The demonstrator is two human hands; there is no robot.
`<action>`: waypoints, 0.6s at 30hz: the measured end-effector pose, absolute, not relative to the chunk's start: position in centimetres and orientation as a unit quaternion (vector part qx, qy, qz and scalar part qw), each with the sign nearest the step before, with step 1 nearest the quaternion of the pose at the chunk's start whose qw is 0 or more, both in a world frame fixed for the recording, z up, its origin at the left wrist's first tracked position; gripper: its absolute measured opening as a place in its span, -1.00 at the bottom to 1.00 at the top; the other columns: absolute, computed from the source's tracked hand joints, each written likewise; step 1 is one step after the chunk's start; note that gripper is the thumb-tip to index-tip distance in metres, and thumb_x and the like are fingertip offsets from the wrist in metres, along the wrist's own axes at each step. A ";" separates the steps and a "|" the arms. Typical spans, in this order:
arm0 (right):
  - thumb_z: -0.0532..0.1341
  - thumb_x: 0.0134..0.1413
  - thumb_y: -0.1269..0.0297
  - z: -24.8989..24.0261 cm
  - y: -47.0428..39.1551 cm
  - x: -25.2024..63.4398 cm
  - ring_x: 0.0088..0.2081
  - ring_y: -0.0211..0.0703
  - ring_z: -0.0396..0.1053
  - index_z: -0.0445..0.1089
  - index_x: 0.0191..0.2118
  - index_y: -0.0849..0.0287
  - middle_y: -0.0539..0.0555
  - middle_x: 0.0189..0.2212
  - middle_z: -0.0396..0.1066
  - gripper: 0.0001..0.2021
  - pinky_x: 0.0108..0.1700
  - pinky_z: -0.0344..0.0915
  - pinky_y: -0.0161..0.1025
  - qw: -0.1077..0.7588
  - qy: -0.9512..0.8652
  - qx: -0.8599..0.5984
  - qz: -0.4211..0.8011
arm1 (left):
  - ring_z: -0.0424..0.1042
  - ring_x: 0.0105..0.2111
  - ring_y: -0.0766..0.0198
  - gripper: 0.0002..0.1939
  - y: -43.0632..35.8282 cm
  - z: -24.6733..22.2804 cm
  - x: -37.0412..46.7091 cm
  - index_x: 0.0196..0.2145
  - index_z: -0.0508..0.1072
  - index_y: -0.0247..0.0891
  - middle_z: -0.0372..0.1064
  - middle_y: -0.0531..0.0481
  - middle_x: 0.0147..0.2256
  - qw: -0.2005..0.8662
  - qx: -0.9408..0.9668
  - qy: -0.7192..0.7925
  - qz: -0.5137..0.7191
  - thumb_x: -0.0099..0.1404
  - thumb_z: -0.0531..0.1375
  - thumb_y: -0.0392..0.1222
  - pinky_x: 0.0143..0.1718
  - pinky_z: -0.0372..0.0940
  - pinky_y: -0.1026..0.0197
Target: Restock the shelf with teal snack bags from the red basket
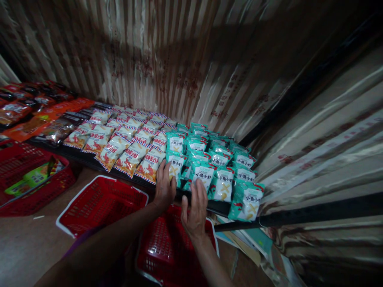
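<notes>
Green-and-white snack bags (223,183) stand in rows at the right end of a dark shelf (80,156). My left hand (164,187) is at the shelf's front edge, its fingers apart and reaching against a green snack bag (176,163) at the left of that group. Just right of it, my right hand (195,207) has its fingers stretched up at the lower front of another green snack bag (203,172). Neither hand is wrapped round a bag. White-and-orange snack bags (128,157) lie in rows left of the green ones.
Below my hands is a red basket (167,255); another red basket (101,203) with a white rim sits to its left. A third red basket (60,187) holds green packets (30,179). Orange and brown packages (50,115) fill the shelf's left. Corrugated sheeting (167,59) rises behind.
</notes>
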State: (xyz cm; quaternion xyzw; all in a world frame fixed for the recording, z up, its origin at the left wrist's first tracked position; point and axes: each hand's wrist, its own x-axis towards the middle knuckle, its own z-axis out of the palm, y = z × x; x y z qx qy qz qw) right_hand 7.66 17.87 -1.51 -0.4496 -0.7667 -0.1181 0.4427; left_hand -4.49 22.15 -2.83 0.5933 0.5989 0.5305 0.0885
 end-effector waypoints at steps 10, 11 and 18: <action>-0.06 0.24 0.37 -3.3 19.4 4.4 0.30 0.08 -0.09 -0.02 0.29 0.14 0.27 0.31 -0.13 -0.50 0.17 0.15 0.19 0.418 -0.782 -0.459 -0.047 | -0.05 0.25 0.08 -0.57 21.9 -2.7 -5.0 0.15 0.16 -0.32 -0.07 -0.27 0.24 0.111 0.569 0.583 0.570 0.34 -0.07 -0.24 0.23 -0.02 -0.11; -0.06 0.24 0.37 -3.6 19.6 4.2 0.30 0.09 -0.10 -0.06 0.30 0.13 0.27 0.32 -0.15 -0.48 0.17 0.14 0.20 0.422 -0.779 -0.461 -0.050 | -0.04 0.25 0.09 -0.58 22.0 -2.3 -5.2 0.13 0.18 -0.32 -0.06 -0.27 0.24 0.106 0.567 0.581 0.574 0.34 -0.08 -0.23 0.23 -0.02 -0.10; -0.10 0.26 0.40 -4.5 21.1 2.4 0.33 0.06 -0.23 -0.28 0.34 0.10 0.26 0.34 -0.27 -0.43 0.18 0.10 0.20 0.446 -0.762 -0.466 -0.045 | -0.02 0.24 0.10 -0.62 25.3 0.3 -7.3 0.08 0.24 -0.31 0.03 -0.25 0.20 0.042 0.564 0.594 0.573 0.34 -0.07 -0.23 0.23 -0.02 -0.06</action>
